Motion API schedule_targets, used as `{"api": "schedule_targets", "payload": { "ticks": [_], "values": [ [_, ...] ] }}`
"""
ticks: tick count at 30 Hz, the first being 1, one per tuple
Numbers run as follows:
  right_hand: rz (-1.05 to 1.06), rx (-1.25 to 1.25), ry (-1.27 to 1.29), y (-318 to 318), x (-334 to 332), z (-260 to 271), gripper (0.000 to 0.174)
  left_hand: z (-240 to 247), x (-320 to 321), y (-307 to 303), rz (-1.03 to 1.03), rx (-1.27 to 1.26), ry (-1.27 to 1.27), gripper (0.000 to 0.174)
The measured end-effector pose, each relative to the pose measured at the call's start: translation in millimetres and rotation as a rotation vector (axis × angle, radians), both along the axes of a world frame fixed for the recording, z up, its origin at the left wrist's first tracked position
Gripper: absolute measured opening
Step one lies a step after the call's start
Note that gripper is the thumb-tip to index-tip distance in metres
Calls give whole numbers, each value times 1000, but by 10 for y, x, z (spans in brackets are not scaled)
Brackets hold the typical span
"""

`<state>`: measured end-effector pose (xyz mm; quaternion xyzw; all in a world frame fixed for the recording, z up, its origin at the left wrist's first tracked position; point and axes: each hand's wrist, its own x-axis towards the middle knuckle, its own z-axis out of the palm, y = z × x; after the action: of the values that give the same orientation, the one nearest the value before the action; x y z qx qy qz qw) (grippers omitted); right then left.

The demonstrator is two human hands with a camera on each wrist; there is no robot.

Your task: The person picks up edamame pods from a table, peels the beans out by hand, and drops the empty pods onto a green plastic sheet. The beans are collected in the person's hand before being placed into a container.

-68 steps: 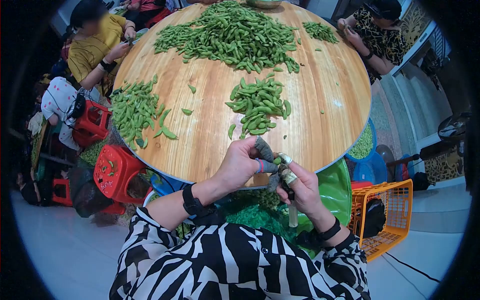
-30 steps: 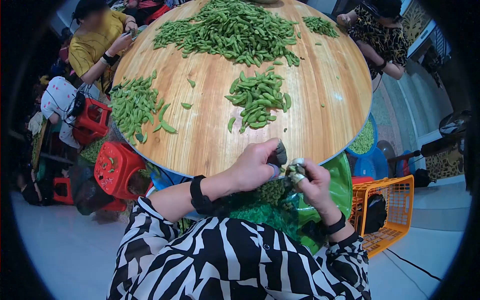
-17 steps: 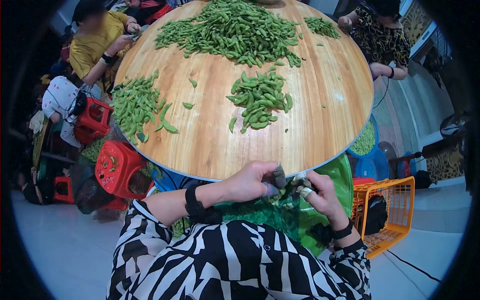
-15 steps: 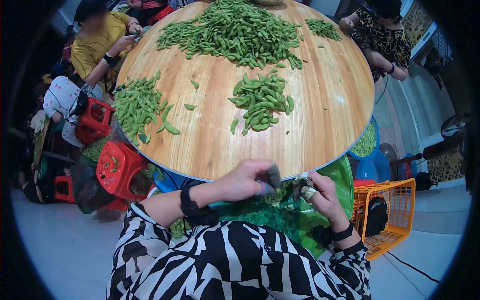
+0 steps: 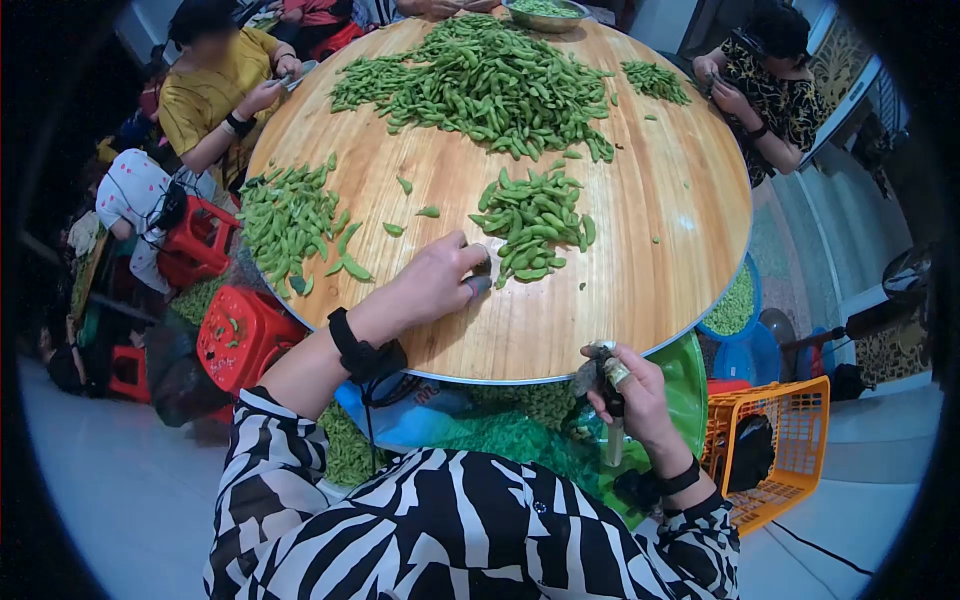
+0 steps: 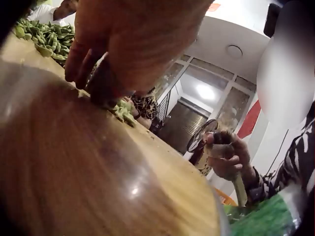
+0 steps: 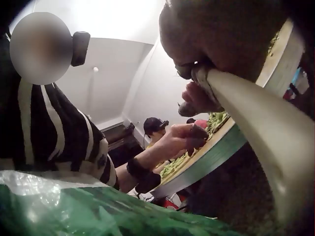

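In the head view my left hand point(image 5: 433, 283) reaches over the wooden table, fingers bent down beside a small pile of green soybean pods point(image 5: 535, 222). Dark covers sit on its thumb and fingertips. The left wrist view shows those fingertips down at the tabletop; I cannot tell whether a pod is between them. My right hand point(image 5: 637, 397), its fingers in pale and dark covers, grips a tool with a long pale handle point(image 5: 614, 442) just off the table's near edge. That handle point(image 7: 256, 118) looms large in the right wrist view; the tool's other end is hidden by the fingers.
A large heap of pods point(image 5: 490, 90) covers the far side of the round table point(image 5: 640, 300), with another pile point(image 5: 290, 222) at left. A green plastic bag point(image 5: 490, 432) hangs below the near edge. An orange crate point(image 5: 770, 450) and red stool point(image 5: 240, 335) flank me. Other people sit around.
My left hand has moved from near the right hand, over the table's edge, forward and left to the small pile. Another loose pod lies left of that pile. The right hand keeps its tool.
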<state>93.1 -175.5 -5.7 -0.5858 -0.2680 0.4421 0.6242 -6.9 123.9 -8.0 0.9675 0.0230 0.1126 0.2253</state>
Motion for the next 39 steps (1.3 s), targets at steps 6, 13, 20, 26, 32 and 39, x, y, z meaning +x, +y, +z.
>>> {"api": "schedule_targets", "payload": {
  "ticks": [6, 13, 20, 26, 32, 39],
  "values": [
    [8, -5, 2, 29, -10, -12, 33, -168, 5, 7, 110, -15, -79, 18],
    [-63, 60, 75, 189, -102, 37, 38, 61, 30, -403, 135, -1196, -14, 25],
    [-14, 136, 108, 244, -153, 60, 42, 179, 58, -907, -27, -1319, -5, 34],
    [1, 191, 36, 238, -153, 15, 43, 157, 75, -953, 5, -1394, 7, 32],
    [35, 243, 146, 232, -170, 36, 45, 101, 60, -946, -15, -1410, -34, 41],
    [-3, 232, 38, 218, -144, -2, 40, 138, 34, -958, -43, -1428, -70, 41]
  ]
}}
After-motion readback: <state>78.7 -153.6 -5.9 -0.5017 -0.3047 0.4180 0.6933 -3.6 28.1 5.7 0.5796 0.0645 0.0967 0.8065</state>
